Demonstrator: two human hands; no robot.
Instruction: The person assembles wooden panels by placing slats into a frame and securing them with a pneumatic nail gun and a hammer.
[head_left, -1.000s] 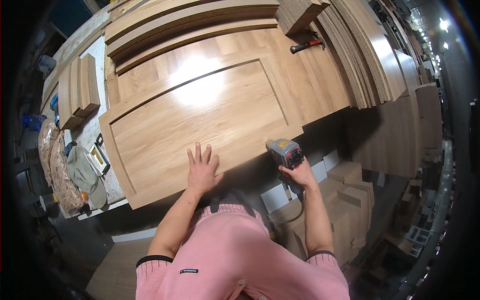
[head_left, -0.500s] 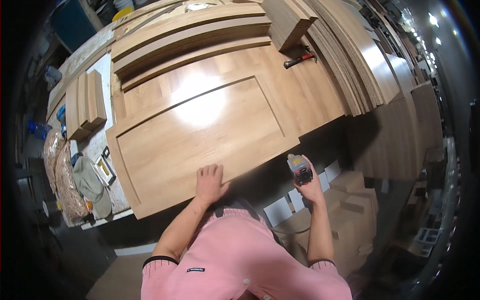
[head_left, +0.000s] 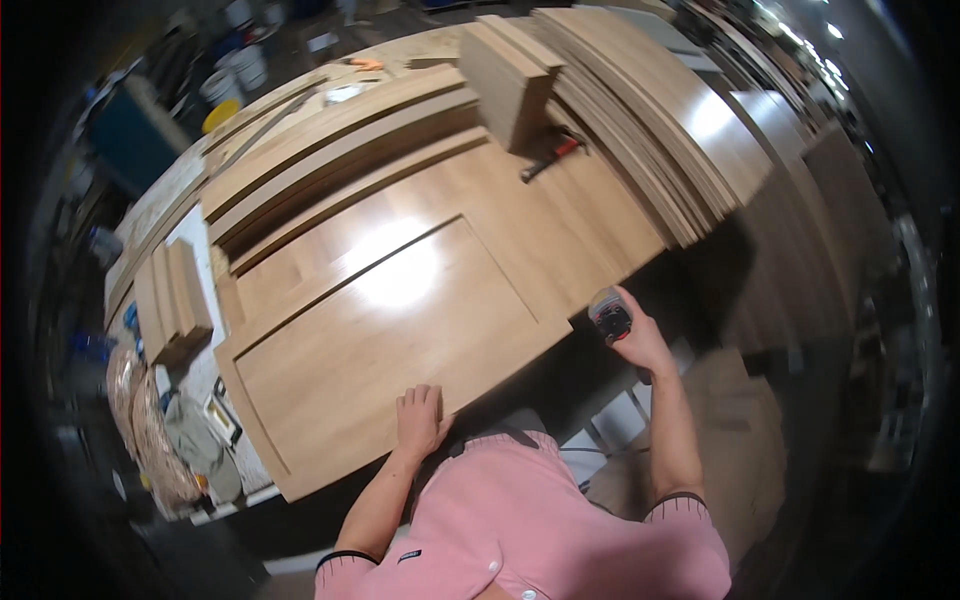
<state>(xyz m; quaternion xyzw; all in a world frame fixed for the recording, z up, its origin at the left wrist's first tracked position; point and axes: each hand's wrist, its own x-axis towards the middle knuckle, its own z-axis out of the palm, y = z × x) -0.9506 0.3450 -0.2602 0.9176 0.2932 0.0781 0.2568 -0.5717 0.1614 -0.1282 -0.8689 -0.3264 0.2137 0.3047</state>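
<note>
Left hand (head_left: 420, 420) half-curled on panel (head_left: 385, 345) under it, grip unclear; right hand (head_left: 640, 338) clutches power tool (head_left: 611, 320). Likely tool-positioning; next move needs panel steady, tool aligned.

The pink shirt (head_left: 560, 520) has black-edged, thinly striped short sleeves (head_left: 684, 510), pale buttons (head_left: 494, 567) and a small dark label (head_left: 410, 556).

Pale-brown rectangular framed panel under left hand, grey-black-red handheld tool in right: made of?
Panel: wood or wood-look laminate, somewhat glossy; woody tone, bright glare. Tool: possibly plastic housing, from its coloured parts; blur hides finish.
</note>
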